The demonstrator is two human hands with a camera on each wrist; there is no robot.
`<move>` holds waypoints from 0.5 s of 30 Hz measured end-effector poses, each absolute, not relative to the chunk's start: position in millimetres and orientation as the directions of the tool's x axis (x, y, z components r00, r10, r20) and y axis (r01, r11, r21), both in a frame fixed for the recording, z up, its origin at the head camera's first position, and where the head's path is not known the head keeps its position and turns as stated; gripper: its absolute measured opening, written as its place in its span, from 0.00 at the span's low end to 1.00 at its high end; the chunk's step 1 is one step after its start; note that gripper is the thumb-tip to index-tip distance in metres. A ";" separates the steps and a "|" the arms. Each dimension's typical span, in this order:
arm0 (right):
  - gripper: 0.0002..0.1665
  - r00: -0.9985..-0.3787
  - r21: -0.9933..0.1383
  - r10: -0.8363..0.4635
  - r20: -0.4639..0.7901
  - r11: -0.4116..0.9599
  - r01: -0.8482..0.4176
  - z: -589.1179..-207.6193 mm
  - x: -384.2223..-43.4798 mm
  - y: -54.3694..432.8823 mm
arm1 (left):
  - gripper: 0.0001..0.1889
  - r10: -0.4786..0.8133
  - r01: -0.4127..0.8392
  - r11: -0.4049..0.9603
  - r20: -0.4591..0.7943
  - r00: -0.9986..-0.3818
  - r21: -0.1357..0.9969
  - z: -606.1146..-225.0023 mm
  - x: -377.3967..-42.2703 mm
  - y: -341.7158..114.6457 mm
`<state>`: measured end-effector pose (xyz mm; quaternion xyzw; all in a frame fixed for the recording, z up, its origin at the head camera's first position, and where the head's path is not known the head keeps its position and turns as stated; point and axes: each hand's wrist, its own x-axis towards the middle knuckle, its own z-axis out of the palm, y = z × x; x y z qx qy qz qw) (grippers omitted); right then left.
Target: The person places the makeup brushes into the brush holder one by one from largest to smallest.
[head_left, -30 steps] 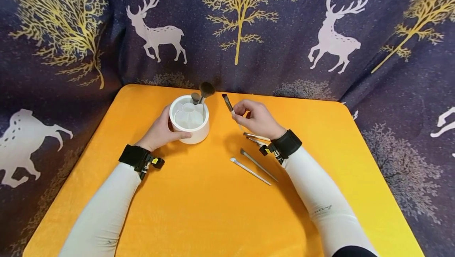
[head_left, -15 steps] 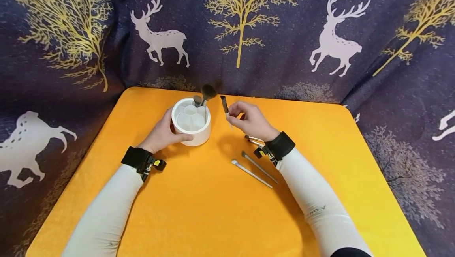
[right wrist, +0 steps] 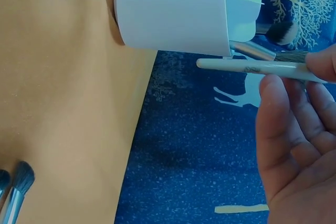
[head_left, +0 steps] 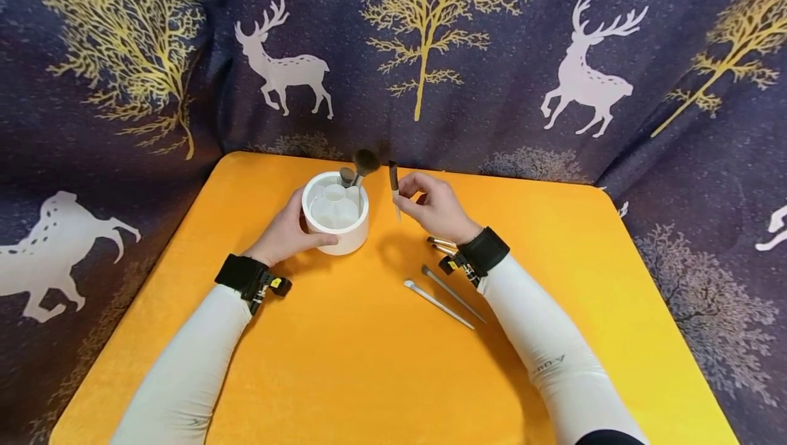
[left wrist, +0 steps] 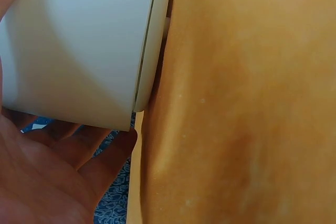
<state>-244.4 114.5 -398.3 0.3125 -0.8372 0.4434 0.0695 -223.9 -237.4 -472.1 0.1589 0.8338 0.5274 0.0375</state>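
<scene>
A white round makeup brush holder (head_left: 347, 238) stands at the back of the table. My left hand (head_left: 285, 234) grips its left side, thumb across the front and fingers around behind; in the left wrist view the fingers (left wrist: 79, 148) curve along its wall. A large fluffy brush (head_left: 367, 162) and a smaller brush (head_left: 347, 177) stand inside it. Right of the holder, my right hand (head_left: 439, 209) pinches a makeup brush (head_left: 394, 177) by its pale handle, dark flat bristles up. The right wrist view shows its rounded handle end (right wrist: 220, 65) beyond the fingertips, apart from the table.
Two slim brushes, one pale-tipped (head_left: 439, 305) and one grey (head_left: 453, 293), lie slanted on the orange tablecloth (head_left: 344, 363). More brushes (head_left: 444, 245) lie partly hidden beneath my right wrist. A dark curtain (head_left: 455, 137) with deer and trees hangs close behind the table.
My right hand has come slightly nearer the holder, and the brush in it has turned from a tilt to nearly upright. My left hand keeps its hold; the view has shifted a little.
</scene>
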 end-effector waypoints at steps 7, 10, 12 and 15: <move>0.07 -0.804 -0.707 -0.430 0.411 0.406 -0.579 -395.5 -248.6 109.7 | 0.66 0.301 0.221 0.410 0.098 -0.949 0.885 -473.2 -225.2 -238.0; 0.07 -0.802 -0.703 -0.428 0.417 0.407 -0.583 -393.7 -249.4 107.1 | 0.66 0.302 0.219 0.407 0.096 -0.948 0.887 -473.2 -225.2 -237.9; 0.07 -0.798 -0.701 -0.430 0.422 0.403 -0.588 -392.9 -250.4 105.0 | 0.66 0.301 0.222 0.409 0.099 -0.948 0.885 -473.0 -225.0 -237.8; 0.08 -0.792 -0.696 -0.430 0.434 0.398 -0.598 -392.6 -253.3 101.7 | 0.66 0.301 0.230 0.413 0.106 -0.948 0.881 -472.4 -224.9 -237.7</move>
